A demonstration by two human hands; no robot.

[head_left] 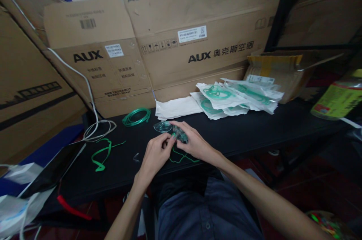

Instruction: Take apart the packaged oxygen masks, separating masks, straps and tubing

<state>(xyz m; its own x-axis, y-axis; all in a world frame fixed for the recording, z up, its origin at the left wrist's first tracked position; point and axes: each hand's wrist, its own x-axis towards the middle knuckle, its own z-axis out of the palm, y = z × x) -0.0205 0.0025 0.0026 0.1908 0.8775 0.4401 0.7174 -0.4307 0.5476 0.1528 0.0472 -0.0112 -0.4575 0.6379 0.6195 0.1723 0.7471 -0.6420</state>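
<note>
My right hand (pixel 198 142) is closed around a clear, green-tinted plastic face mask (pixel 181 134) above the black table. Close beside it, my left hand (pixel 155 153) pinches a thin green elastic strap (pixel 183 156) at the mask's edge. The strap's loose part trails on the table below my fingers. Just behind my hands lies a second clear plastic piece (pixel 162 126), shaped like a mask. A coil of green tubing (pixel 137 117) rests further back on the left. Nearer the left side is a loose green band (pixel 102 154).
White-and-clear pouches (pixel 223 97) holding green tubing are piled at the back right, with white pouches (pixel 178 108) beside them. Large cardboard boxes (pixel 198 25) wall the table's back. White cables (pixel 94 130) and a dark tablet-like device (pixel 53 168) lie left. A yellow-labelled bottle (pixel 338 97) stands right.
</note>
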